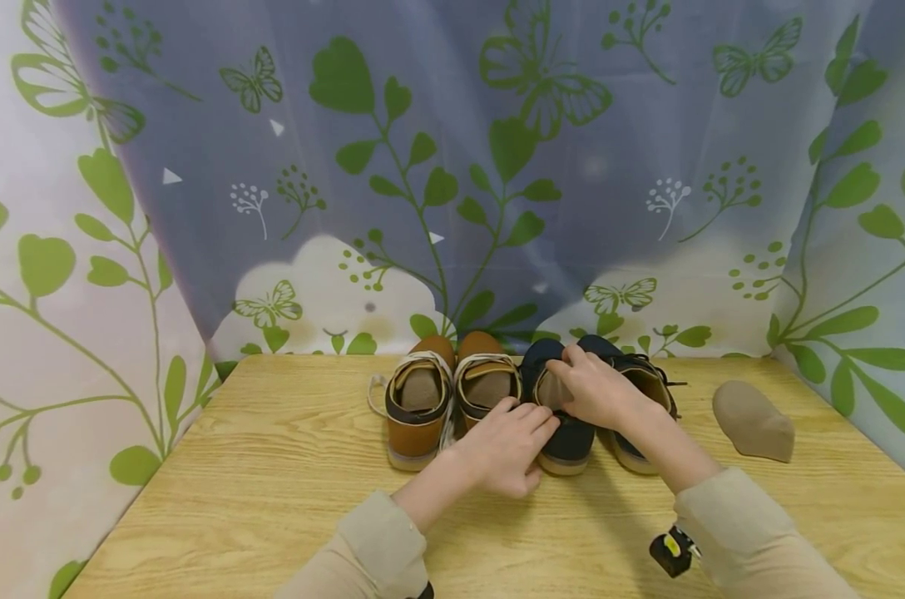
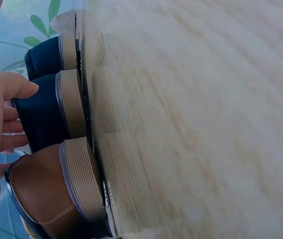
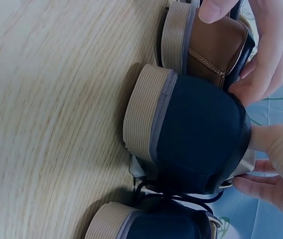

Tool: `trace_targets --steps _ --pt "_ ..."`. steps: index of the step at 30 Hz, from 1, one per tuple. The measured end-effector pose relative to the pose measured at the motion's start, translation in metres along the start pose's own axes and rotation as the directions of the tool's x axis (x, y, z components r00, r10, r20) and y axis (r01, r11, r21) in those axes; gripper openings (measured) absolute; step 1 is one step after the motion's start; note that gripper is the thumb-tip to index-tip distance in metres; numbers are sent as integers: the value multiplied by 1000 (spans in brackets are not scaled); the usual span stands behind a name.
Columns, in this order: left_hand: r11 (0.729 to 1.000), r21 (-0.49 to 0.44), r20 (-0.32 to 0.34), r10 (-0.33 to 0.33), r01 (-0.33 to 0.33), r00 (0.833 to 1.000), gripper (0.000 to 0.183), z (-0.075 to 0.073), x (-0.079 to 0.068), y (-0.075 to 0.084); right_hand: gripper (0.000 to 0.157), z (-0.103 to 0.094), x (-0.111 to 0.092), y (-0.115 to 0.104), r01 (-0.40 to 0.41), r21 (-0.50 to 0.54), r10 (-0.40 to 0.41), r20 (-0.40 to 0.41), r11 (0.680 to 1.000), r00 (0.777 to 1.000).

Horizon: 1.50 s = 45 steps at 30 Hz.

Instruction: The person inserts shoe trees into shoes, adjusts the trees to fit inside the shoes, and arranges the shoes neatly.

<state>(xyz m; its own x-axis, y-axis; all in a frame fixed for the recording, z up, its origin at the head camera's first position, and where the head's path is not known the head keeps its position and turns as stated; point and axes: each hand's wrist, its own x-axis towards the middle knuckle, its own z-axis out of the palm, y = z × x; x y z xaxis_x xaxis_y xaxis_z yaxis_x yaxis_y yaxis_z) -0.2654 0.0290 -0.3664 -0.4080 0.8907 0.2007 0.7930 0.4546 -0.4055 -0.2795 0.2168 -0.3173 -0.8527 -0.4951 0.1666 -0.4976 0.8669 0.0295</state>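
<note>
A navy shoe [image 1: 565, 445] stands heel toward me, third from the left in a row. At its opening my right hand [image 1: 598, 389] pinches a beige shoe insert [image 1: 548, 393], partly inside the shoe; the right wrist view shows the thumb and fingers around the insert [image 3: 247, 162]. My left hand [image 1: 501, 445] is behind the heel, fingers loosely extended at the rear collar, thumb low. The other navy shoe [image 1: 632, 453], black-laced, stands to the right, its tan lining visible. Another beige insert [image 1: 754, 420] lies on the table farther right.
Two brown shoes [image 1: 413, 437] with pale laces stand side by side left of the navy pair, each with a beige insert [image 1: 420, 388] inside. All stand near the back of the wooden table [image 1: 288, 482], before a patterned curtain [image 1: 452, 166].
</note>
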Motion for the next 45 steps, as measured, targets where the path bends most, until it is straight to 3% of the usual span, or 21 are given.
trace_targets --steps 34,45 --pt "1000 26 -6 -3 3 1000 62 0 1 1 45 10 10 4 26 2 -26 -36 1000 999" --pt "999 40 -8 -1 2 1000 62 0 2 1 37 2 7 7 -31 126 31 -2 992 1000"
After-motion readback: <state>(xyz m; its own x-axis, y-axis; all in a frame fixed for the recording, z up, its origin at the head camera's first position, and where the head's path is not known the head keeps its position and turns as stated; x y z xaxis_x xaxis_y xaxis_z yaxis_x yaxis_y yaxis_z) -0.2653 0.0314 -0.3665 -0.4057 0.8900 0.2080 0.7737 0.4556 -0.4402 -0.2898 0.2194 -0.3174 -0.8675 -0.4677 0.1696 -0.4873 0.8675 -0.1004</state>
